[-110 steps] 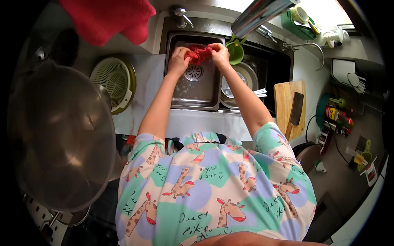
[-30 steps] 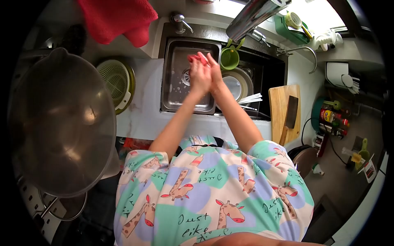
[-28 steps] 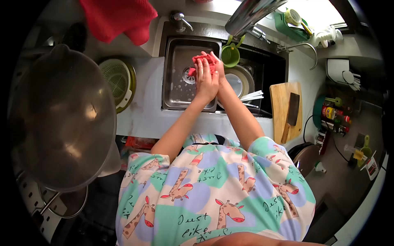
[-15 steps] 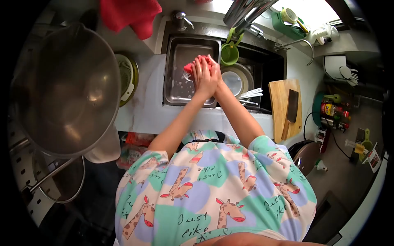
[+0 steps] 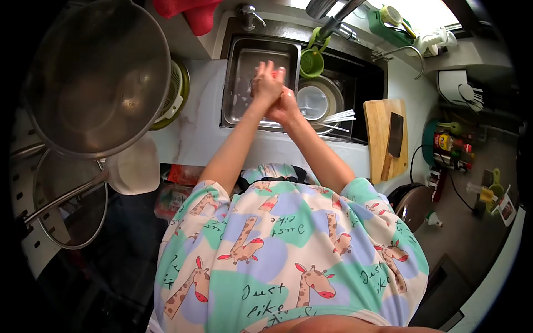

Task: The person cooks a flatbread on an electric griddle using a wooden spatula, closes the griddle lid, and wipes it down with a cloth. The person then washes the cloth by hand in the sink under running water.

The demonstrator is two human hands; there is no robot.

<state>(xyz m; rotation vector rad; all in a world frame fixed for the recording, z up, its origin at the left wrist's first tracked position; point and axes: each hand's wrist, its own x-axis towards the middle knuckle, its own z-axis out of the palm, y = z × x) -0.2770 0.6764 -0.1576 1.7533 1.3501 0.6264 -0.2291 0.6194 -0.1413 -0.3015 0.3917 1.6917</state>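
Note:
My hands are pressed together over the left sink basin [image 5: 236,105]. My left hand [image 5: 267,87] lies on top, its fingers pointing away from me and slightly blurred. Beneath it and to the right, my right hand [image 5: 286,105] cups upward. Only a scrap of the red cloth [image 5: 275,74] shows between them; the rest is hidden in the grip. Wet, foamy spots dot the basin floor.
To the right, the second basin holds a metal bowl [image 5: 335,94], a clear container [image 5: 312,103] and white sticks [image 5: 338,117]. A green strainer [image 5: 312,64] hangs there. A cleaver [image 5: 395,136] rests on a cutting board [image 5: 376,125]. A big wok [image 5: 100,83] stands left.
Both hands have shifted slightly, and my left hand now covers most of the red cloth, which showed plainly before. The whole view has tilted a little.

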